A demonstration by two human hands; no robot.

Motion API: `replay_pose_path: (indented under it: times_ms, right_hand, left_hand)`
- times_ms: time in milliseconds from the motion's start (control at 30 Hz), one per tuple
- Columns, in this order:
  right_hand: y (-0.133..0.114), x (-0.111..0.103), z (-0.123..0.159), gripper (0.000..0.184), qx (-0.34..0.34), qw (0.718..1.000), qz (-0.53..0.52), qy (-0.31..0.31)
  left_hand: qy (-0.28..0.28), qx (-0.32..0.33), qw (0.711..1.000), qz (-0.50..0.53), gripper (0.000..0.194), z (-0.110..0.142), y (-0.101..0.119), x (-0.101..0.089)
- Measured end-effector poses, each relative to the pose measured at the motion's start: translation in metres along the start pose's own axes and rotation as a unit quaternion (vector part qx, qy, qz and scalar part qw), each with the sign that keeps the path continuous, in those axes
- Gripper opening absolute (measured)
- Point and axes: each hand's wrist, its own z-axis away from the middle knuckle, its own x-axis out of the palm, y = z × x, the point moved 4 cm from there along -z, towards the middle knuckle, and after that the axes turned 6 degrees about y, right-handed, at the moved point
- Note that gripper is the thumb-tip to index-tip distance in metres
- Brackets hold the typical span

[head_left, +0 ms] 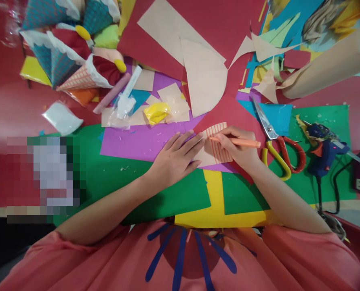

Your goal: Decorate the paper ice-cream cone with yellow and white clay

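Note:
My right hand (240, 146) grips an orange marker (248, 142), its tip at a cream paper piece (204, 157) drawn with orange stripes. Flat on that piece's left end lies my left hand (178, 154), fingers stretched and spread. Under the piece are a purple sheet (125, 145) and a red sheet (234, 109). To the right of my right hand rest open scissors (270, 131) with one yellow and one red handle. Above my hands sits a cream paper shape (202, 76) with a rounded edge.
Paper ice-cream cones (64, 56) crowd the upper left. A blue glue gun (322, 155) with its cord lies at the right. Above it are paper scraps (266, 48) and a cream paper roll (328, 60). A yellow packet (157, 113) and a white packet (63, 118) lie left.

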Motion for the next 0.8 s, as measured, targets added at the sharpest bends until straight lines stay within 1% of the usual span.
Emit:
replay_pose_path:
  times_ms: [133,267,467,533,600,667,700,767,800]
  right_hand:
    - [0.001,0.001,0.0,0.02,0.005,1.0,0.012,-0.008]
    - [0.001,0.001,0.0,0.02,0.001,1.0,0.012,-0.019]
    - [0.0,0.001,-0.002,0.018,0.03,0.998,-0.03,-0.041]
    - [0.0,-0.001,-0.002,0.018,0.046,0.997,-0.057,-0.019]
    - [-0.001,-0.006,0.0,0.019,0.049,0.995,-0.076,0.034]
    - [-0.003,-0.011,0.003,0.019,0.032,0.993,-0.076,0.085]
    - [-0.005,-0.013,0.005,0.018,0.018,0.993,-0.065,0.098]
    - [-0.007,-0.014,0.006,0.019,-0.01,0.994,-0.035,0.1]
    - [-0.008,-0.012,0.006,0.018,-0.021,0.996,-0.023,0.085]
  left_hand:
    - [0.005,0.009,1.0,-0.012,0.048,-0.001,0.001,-0.001]
    - [-0.005,0.001,1.0,-0.001,0.049,0.0,0.0,0.0]
    - [-0.006,-0.003,1.0,0.005,0.048,0.0,0.0,0.001]
    - [-0.003,0.002,1.0,0.003,0.048,0.0,0.0,0.0]
    - [0.0,0.007,1.0,-0.003,0.048,0.0,0.0,0.0]
    - [0.002,0.006,1.0,-0.009,0.047,-0.001,0.0,0.0]
    - [0.005,0.005,1.0,-0.013,0.047,-0.001,-0.001,0.0]
    - [0.014,0.001,1.0,-0.019,0.046,-0.001,-0.003,0.0]
    - [0.019,0.001,1.0,-0.023,0.046,-0.001,-0.004,0.0]
